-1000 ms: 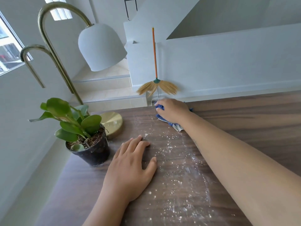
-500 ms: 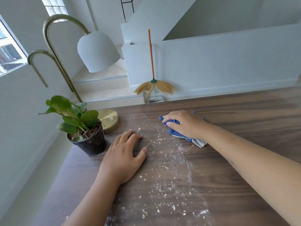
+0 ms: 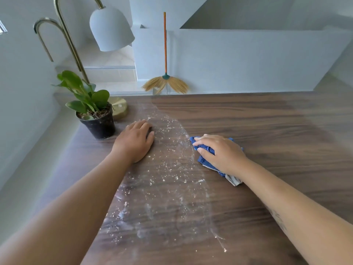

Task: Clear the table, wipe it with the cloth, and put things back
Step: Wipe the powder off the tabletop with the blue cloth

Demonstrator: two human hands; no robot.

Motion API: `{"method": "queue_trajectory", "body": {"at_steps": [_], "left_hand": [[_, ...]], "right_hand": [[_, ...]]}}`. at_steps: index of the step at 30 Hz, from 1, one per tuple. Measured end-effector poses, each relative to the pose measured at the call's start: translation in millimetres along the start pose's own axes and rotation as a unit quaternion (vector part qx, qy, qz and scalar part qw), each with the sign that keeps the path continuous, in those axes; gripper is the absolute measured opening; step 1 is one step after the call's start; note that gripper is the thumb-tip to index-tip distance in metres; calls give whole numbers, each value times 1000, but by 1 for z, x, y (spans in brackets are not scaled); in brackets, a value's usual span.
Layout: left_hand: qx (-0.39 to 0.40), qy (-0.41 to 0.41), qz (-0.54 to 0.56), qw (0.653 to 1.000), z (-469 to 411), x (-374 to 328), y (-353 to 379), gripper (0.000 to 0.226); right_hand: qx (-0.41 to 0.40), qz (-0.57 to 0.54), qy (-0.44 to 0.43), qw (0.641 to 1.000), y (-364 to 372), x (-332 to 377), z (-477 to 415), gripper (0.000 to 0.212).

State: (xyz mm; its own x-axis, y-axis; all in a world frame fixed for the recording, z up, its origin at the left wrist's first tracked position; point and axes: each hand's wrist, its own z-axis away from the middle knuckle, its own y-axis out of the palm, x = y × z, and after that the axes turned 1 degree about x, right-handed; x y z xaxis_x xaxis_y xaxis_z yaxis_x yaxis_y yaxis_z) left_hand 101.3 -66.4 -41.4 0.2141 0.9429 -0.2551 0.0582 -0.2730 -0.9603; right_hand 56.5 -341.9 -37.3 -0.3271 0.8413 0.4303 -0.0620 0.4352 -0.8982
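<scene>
Head view: the right grip (image 3: 219, 152) presses down on the blue cloth (image 3: 207, 163), fingers curled over it, on the wooden surface (image 3: 267, 121). Left of it lies white powder (image 3: 166, 169). The left grip (image 3: 134, 140) rests flat, released, with the potted plant (image 3: 95, 111) just beyond it to the left.

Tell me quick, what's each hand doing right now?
Left hand: open, flat on the wooden table, holding nothing.
Right hand: closed on the blue cloth, pressing it to the table.
</scene>
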Motion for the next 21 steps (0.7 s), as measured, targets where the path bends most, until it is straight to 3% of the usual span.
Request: {"method": "queue_trajectory", "body": {"at_steps": [5, 9, 16, 21], "left_hand": [[29, 2, 31, 999, 32, -16, -7, 61], [19, 20, -18, 999, 63, -10, -8, 64], [-8, -27, -38, 999, 91, 29, -16, 65], [-14, -39, -44, 998, 97, 33, -9, 66]], "right_hand": [[-18, 4, 41, 999, 3, 11, 41, 30], [-40, 21, 92, 995, 4, 28, 78, 41], [-46, 101, 181, 977, 30, 91, 160, 76], [-36, 92, 41, 994, 48, 114, 150, 61]]}}
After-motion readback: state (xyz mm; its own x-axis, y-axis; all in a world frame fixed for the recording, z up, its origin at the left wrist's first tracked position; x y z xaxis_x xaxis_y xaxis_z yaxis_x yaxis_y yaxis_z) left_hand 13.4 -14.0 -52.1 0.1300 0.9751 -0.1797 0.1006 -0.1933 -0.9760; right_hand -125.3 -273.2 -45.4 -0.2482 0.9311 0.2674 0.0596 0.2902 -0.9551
